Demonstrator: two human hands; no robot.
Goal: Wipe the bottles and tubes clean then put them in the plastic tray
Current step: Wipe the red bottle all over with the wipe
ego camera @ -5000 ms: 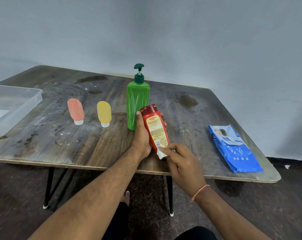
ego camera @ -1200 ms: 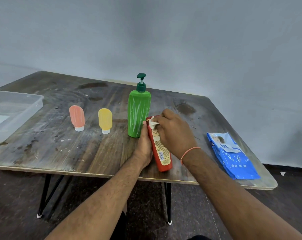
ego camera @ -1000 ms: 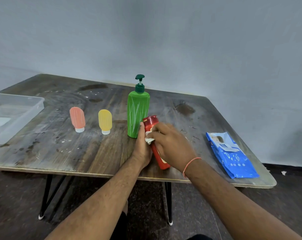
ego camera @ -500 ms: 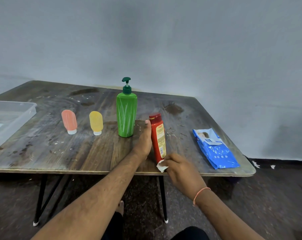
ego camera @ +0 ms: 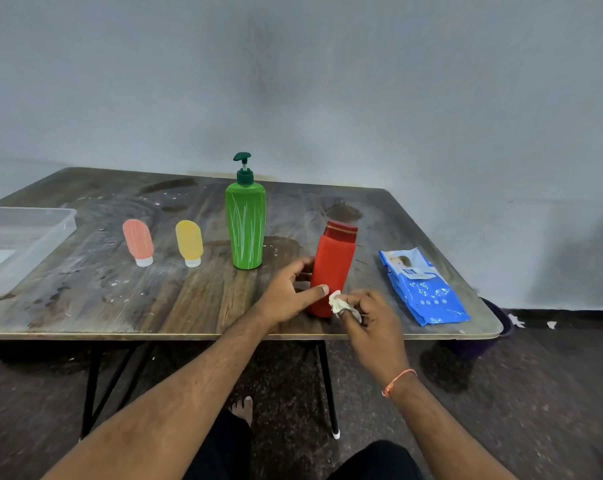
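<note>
- The red bottle [ego camera: 333, 271] stands upright on the table [ego camera: 85, 306], right of the green pump bottle [ego camera: 245, 226].
- The left hand [ego camera: 288, 296] curls round its lower part, thumb across the front.
- The right hand [ego camera: 369, 317] pinches a crumpled wipe [ego camera: 339, 304] against its base.
- The tray [ego camera: 23, 244] sits far left of the pump bottle.
</note>
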